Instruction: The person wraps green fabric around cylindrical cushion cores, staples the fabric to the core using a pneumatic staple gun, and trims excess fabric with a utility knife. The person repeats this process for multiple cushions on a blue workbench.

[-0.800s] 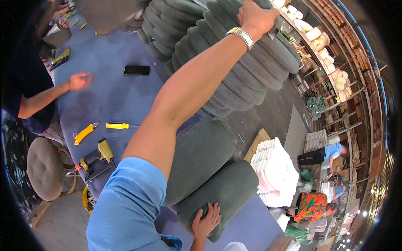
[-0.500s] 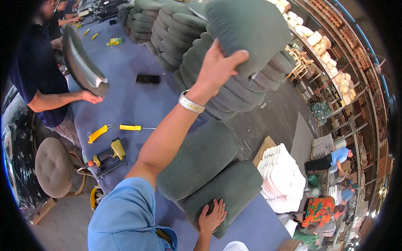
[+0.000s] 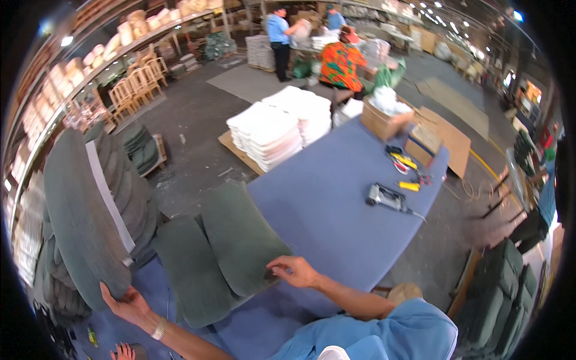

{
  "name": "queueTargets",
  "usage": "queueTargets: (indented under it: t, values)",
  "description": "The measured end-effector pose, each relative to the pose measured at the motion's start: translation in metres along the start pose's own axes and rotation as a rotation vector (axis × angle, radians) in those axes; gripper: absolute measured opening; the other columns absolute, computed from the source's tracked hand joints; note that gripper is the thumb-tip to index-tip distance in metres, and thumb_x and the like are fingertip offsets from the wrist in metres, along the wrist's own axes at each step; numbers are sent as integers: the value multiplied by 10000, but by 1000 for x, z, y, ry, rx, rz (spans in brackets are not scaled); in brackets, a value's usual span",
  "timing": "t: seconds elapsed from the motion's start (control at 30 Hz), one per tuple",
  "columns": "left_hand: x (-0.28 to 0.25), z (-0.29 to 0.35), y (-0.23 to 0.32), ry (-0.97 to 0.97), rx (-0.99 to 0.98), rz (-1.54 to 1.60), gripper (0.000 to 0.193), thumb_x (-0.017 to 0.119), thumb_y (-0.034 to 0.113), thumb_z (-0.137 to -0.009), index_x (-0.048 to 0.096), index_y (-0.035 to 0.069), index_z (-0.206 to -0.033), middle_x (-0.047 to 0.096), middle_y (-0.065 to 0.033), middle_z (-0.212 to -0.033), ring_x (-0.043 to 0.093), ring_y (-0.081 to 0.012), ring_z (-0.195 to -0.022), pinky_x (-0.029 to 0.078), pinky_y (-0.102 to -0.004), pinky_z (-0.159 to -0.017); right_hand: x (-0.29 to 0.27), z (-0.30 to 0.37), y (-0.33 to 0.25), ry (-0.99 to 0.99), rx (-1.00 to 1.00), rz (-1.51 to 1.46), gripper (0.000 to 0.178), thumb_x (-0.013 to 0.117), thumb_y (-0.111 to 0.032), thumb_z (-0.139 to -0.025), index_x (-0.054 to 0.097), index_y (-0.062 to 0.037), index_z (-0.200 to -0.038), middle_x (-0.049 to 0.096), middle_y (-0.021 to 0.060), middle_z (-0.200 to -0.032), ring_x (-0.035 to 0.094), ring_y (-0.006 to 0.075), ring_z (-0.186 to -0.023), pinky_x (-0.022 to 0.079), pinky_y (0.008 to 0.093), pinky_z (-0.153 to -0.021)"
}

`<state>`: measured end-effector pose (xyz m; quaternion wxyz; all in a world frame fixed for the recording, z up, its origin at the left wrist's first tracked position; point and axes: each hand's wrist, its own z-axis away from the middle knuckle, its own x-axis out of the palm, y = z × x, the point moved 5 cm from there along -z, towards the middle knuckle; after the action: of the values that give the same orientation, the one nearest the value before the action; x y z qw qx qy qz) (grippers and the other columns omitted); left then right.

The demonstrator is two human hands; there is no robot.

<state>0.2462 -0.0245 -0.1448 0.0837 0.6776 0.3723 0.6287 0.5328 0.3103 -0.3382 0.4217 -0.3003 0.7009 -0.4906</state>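
At the left, my left hand (image 3: 127, 305), with a metal watch at its wrist, grips the lower end of a curved grey-green upholstered cushion (image 3: 84, 204). That cushion stands on edge and shows a pale strip along its underside. Two more dark green cushions lie side by side on the blue table, a left one (image 3: 191, 264) and a right one (image 3: 243, 222). My right hand (image 3: 297, 271) is at the near right corner of the right cushion, thumb and fingers closed on its edge.
The blue table (image 3: 336, 180) holds a grey power tool (image 3: 387, 197), yellow-handled tools (image 3: 409, 186) and cardboard boxes (image 3: 387, 120). White stacked pads (image 3: 270, 129) stand beyond it. Cushion stacks (image 3: 129, 192) rise at the left. Another person's hand (image 3: 123, 353) shows at the lower left.
The view has swung to the right. My left hand has brought the raised cushion down toward the table's left side. My right hand has gone from lying flat to closing on a cushion corner.
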Motion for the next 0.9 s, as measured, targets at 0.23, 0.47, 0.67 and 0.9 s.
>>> queueTargets:
  t: [0.23,0.47,0.67,0.9]
  values:
    - [-6,157,-28,-158,-428,-34,617,731,293,-917,542,-71,-1378,613,-175,-1354,618,-310,-1217,521,-452,-1008,-74,165,66,158,477,60,234,635,-211,-1006,724,-85,-1183,770,97,-1025,752,226,-812,596,381,-800]
    - [31,278,-72,-436,-578,-478,455,739,173,-876,638,-98,-1228,669,-156,-1218,646,-273,-1086,527,-406,-939,-112,228,71,135,470,273,255,635,-254,-988,731,-113,-1178,776,120,-1035,757,284,-847,596,414,-787]
    - [61,351,-113,-990,-411,-1062,410,715,220,-918,662,-115,-1148,720,-128,-889,654,-199,-838,514,-370,-775,-177,218,111,138,486,332,259,661,-203,-960,734,-117,-1194,772,125,-1045,748,281,-865,596,403,-789]
    - [136,380,-93,-949,-309,-1525,720,633,377,-980,360,107,-1589,696,-257,-1237,708,-402,-1086,558,-452,-904,-341,171,188,338,296,490,392,714,-75,-895,683,-75,-1286,690,153,-1270,656,317,-1178,518,394,-1007]
